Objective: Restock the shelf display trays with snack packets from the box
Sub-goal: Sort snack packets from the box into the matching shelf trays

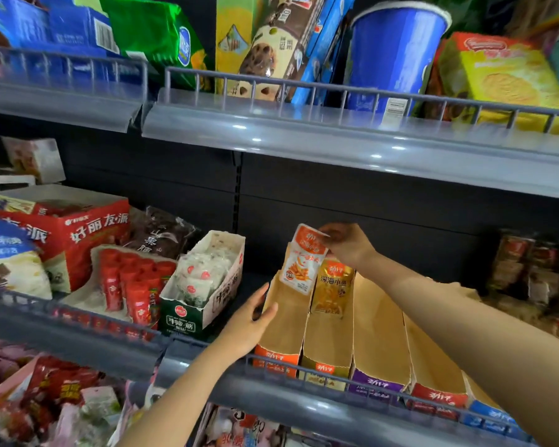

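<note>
Several narrow cardboard display trays stand side by side on the middle shelf. My left hand (250, 321) rests against the left wall of the orange-fronted tray (284, 330), fingers spread and holding nothing. My right hand (346, 241) pinches the top of an orange and white snack packet (300, 262) that hangs over the back of that tray. A yellow packet (333, 291) stands at the back of the yellow-fronted tray (328, 346) beside it. The purple-fronted tray (380, 343) and red-fronted tray (433, 362) look bare inside. The supply box is out of sight.
A grey wire rail (336, 374) runs along the shelf front below the trays. To the left stand a green and white carton of white packets (204, 285), red packets (133, 282) and a red box (78, 233). The upper shelf (336, 137) overhangs close above.
</note>
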`<action>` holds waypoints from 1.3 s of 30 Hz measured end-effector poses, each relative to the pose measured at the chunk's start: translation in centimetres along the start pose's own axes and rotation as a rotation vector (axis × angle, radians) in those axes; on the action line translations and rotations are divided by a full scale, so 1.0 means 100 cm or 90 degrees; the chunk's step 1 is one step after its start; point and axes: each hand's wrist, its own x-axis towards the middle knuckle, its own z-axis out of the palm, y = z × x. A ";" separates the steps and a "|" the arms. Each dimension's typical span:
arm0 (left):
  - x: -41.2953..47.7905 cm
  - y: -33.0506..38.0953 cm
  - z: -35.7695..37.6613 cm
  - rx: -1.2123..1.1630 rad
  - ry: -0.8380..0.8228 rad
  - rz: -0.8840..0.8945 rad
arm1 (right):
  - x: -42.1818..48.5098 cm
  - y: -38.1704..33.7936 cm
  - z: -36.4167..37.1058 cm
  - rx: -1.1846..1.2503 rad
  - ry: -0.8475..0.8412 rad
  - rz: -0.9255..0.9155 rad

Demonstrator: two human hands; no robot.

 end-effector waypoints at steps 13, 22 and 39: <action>0.006 -0.021 -0.004 0.043 0.004 0.067 | 0.027 0.028 0.030 -0.294 -0.077 -0.023; 0.007 -0.024 -0.004 0.016 -0.003 0.061 | 0.033 0.041 0.031 -0.247 -0.067 0.002; 0.003 -0.018 -0.002 0.024 -0.002 0.067 | 0.012 0.054 0.042 -0.272 0.101 -0.115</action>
